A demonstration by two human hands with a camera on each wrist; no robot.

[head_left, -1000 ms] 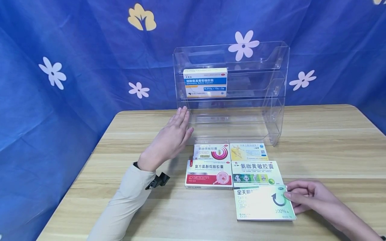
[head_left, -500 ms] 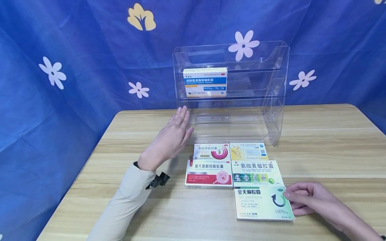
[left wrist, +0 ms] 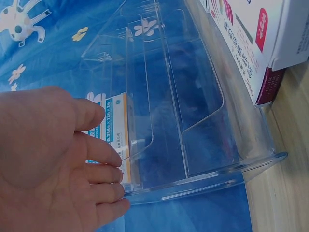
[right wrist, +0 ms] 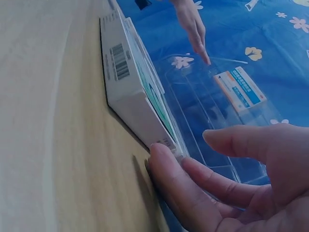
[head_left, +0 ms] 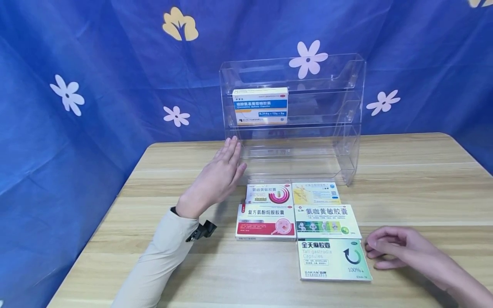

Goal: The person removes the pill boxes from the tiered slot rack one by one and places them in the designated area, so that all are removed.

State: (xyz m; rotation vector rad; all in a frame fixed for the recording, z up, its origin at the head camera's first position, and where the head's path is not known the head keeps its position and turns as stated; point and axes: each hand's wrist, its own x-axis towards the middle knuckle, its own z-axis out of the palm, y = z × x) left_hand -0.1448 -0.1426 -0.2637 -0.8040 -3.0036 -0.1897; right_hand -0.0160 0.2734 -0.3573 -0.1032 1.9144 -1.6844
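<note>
My left hand (head_left: 213,179) lies with straight fingers along the left side of a clear tiered rack (head_left: 296,164). A blue-and-white medicine box (head_left: 262,112) stands on one of its upper tiers, at the left. My right hand (head_left: 400,250) is at the right edge of a green-and-white medicine box (head_left: 333,260), fingers loosely bent and holding nothing. In the right wrist view the thumb (right wrist: 236,141) stands apart from the fingers, and a fingertip is right at the corner of the white box side (right wrist: 128,87).
Behind the green box lie a white-and-green box (head_left: 327,220) and a red-and-white box (head_left: 265,220). Farther back are a box with a pink ring (head_left: 265,194) and a yellow-and-white box (head_left: 316,193), close before the rack. A blue curtain (head_left: 115,64) hangs behind the wooden table (head_left: 185,158).
My right thumb has come off the green box and the hand has drawn slightly away to the right. The left hand stays at the rack; the head view has shifted slightly.
</note>
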